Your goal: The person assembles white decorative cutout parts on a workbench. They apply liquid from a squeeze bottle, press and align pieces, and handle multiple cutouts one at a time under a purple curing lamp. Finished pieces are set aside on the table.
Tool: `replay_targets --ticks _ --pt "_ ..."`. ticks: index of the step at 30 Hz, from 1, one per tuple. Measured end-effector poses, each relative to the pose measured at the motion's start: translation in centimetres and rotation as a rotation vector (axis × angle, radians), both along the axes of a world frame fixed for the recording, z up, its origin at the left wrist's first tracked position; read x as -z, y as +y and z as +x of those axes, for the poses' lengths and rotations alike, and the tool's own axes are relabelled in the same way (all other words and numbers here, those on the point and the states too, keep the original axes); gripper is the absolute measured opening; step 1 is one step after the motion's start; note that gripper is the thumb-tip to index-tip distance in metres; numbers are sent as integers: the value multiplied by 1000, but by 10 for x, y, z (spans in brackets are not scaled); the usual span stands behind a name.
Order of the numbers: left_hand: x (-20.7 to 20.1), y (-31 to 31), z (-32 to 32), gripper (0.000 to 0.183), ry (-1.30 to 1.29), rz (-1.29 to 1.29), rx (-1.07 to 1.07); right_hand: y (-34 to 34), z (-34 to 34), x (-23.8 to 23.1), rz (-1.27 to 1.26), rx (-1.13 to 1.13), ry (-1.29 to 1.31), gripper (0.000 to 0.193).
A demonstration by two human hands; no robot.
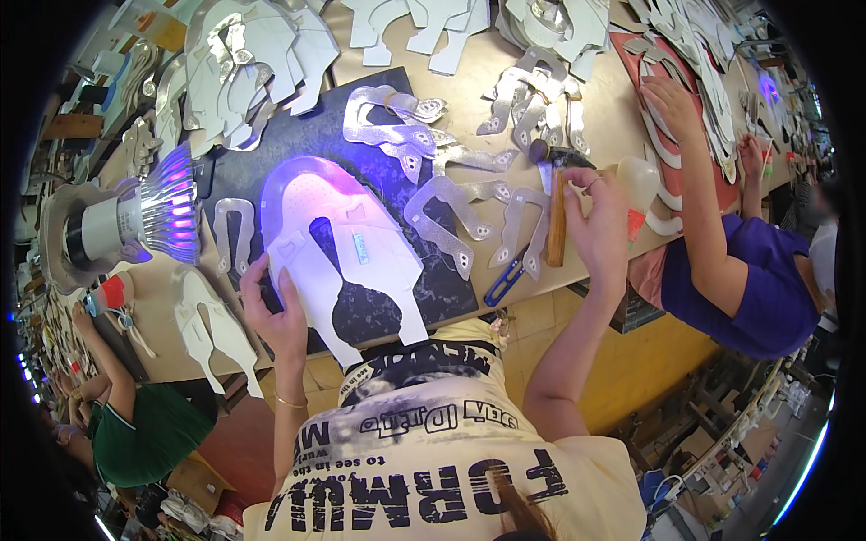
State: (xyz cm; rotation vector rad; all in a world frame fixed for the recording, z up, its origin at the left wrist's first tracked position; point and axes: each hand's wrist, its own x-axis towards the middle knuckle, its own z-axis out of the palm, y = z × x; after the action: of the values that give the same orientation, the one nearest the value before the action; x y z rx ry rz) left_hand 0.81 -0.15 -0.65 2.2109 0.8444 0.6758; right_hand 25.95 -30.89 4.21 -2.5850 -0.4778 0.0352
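Observation:
A white shoe upper piece [316,243] with a U-shaped toe and two long tails lies on the dark stone slab [433,298], lit violet-blue. My left hand [275,311] grips its left edge, thumb on top. To the right, my right hand [597,216] has its fingers closed at the upper part of a hammer [557,225] with a wooden handle and dark head. Silvery cut shoe parts [442,212] lie between the upper and the hammer. A blue-handled cutter [505,282] rests at the slab's lower right corner.
A lamp [167,212] with glowing violet lights stands left of the slab. Another white upper [212,320] lies below it. Stacks of white pieces [244,72] fill the far side. Co-workers' arms reach in at right [704,207] and left [113,374].

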Motion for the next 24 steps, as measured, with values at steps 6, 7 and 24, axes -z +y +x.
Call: replay_targets --ticks 6,7,24 --pt "1 1 -1 29 -8 140 41 15 -18 4 -295 -70 -77 27" --pt "2 0 -2 31 7 151 28 14 -18 3 -262 -94 -64 24" --pt "-75 24 -21 41 -64 121 -31 39 -37 -78 473 -430 576 10"
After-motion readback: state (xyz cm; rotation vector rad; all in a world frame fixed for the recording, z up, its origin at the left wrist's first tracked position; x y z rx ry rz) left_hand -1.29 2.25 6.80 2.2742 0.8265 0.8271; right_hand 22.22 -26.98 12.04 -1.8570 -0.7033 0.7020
